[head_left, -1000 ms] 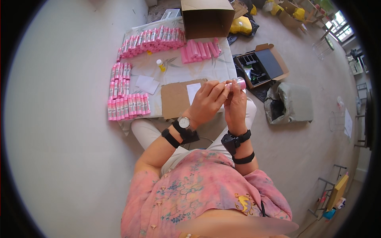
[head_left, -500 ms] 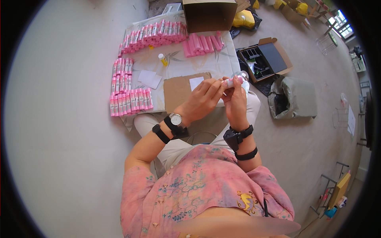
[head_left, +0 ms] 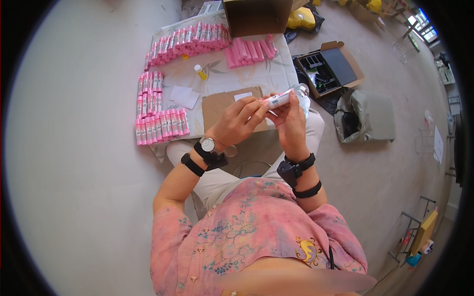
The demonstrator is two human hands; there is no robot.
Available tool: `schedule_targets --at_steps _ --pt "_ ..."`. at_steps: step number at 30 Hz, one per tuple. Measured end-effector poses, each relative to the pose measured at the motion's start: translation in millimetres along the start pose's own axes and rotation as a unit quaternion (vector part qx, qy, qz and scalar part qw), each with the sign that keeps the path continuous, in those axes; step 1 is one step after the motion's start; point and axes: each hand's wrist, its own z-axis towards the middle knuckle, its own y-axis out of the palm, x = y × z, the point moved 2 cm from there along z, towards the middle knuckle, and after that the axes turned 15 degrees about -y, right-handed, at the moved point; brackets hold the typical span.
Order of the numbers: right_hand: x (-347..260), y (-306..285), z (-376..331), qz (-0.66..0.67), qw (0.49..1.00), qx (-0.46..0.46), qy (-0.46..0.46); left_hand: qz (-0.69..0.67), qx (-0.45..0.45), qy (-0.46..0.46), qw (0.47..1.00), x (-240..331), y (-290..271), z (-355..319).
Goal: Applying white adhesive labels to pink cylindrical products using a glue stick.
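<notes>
My right hand (head_left: 291, 121) grips a pink tube with a white printed label (head_left: 279, 101), thumb along its side. At the tube's left end, the fingers of my left hand (head_left: 242, 121) are pinched together against it. Just beyond the right hand is a pale, shiny thing (head_left: 306, 102), partly covered by that hand; its kind is unclear. Below both hands lies a brown cardboard piece (head_left: 213, 111) with a white paper (head_left: 243, 96) on it. Labelled pink tubes (head_left: 162, 123) stand in rows at the table's left, with a bigger stack (head_left: 190, 42) at the back.
Plain pink tubes (head_left: 249, 52) lie at the back right of the cloth-covered table (head_left: 247, 79). A yellow glue stick with a white cap (head_left: 200, 72) stands near white papers (head_left: 184, 97). An open carton (head_left: 256, 17), a box of black parts (head_left: 321, 71) and a grey bag (head_left: 368, 116) are around.
My left hand has shifted a little left and down along the tube. More of the tube's white label shows between the hands. The right hand has barely moved.
</notes>
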Motion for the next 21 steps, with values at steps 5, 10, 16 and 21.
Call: schedule_targets --at_steps 5,10,16,21 --pt "-0.4 1.9 -0.3 -0.009 1.0 -0.019 -0.013 -0.035 0.033 -0.016 0.999 -1.6 2.2 -2.9" --pt "-0.6 5.5 -2.2 0.002 0.999 -0.04 -0.021 -0.051 0.047 -0.051 0.996 1.4 -5.5 -1.0" --pt "-1.4 10.5 -4.6 0.027 0.998 -0.04 -0.027 -0.056 0.079 -0.049 0.994 3.6 -7.2 0.2" --pt "2.9 10.5 -4.2 0.015 0.997 -0.068 -0.031 -0.058 0.079 -0.052 0.994 6.6 -6.1 -3.1"
